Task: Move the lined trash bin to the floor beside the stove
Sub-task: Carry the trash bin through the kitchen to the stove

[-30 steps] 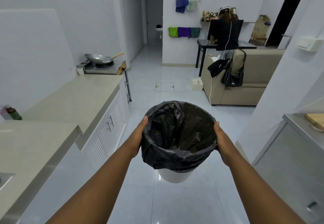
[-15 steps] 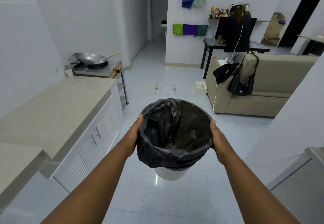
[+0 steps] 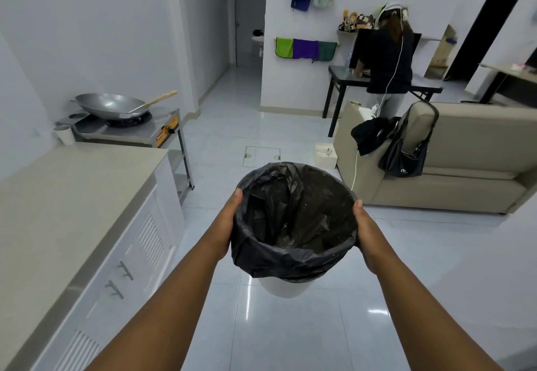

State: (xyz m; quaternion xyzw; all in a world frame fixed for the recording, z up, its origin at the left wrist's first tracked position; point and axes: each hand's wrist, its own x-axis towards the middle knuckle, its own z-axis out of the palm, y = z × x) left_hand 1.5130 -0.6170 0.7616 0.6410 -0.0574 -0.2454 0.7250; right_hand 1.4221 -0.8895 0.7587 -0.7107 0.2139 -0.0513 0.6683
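I carry a white trash bin (image 3: 283, 288) lined with a black bag (image 3: 293, 222) in mid-air over the tiled floor. My left hand (image 3: 225, 225) presses its left side and my right hand (image 3: 367, 229) its right side. The bag looks empty inside. The stove (image 3: 128, 128), a metal stand with a wok (image 3: 112, 105) on top, stands ahead on the left at the end of the counter. Bare floor (image 3: 215, 167) lies to the right of the stove's legs.
A beige counter (image 3: 66, 196) with white cabinets runs along my left. A beige sofa (image 3: 453, 164) with a black handbag (image 3: 405, 155) sits at the right. A small white box (image 3: 327, 154) lies on the floor by the sofa. A person (image 3: 389, 62) stands at a black desk behind.
I have walked forward with the bin held between both hands. The stove and sofa are closer, and the near counter corner and right-hand cabinet have dropped out of view.
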